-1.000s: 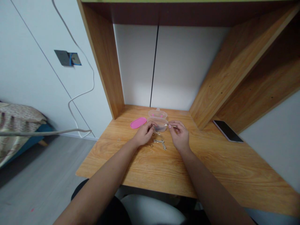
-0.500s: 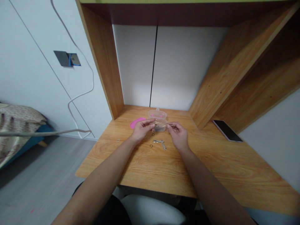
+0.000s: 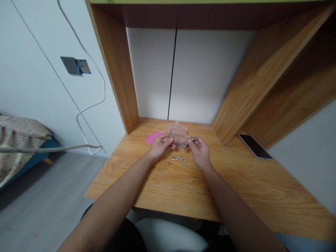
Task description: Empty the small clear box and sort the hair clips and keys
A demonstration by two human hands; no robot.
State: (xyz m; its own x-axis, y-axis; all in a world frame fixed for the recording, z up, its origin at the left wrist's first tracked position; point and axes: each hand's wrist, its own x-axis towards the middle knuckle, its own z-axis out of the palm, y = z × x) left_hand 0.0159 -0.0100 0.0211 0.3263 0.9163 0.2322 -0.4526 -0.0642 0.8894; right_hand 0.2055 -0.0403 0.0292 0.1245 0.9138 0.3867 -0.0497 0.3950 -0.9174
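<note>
My left hand pinches a few small shiny metal pieces, too small to name. Between the fingertips of my right hand are similar small shiny metal pieces. Both hands hover at the front of a clear plastic box, whose hinged lid stands open behind it. A flat pink oval piece lies beside my left hand. Two silver metal clips lie on the table below the hands, near a small dark ring and another dark ring.
The wooden table is framed by wooden side panels and a shelf above. A phone lies at the right against the wall. A white cable hangs at the left, by an open wall socket.
Both hands stay over the box. The thin metal pieces stretched between the fingers half a second ago are now bunched upright in each hand's fingertips. My hands have shifted only slightly.
</note>
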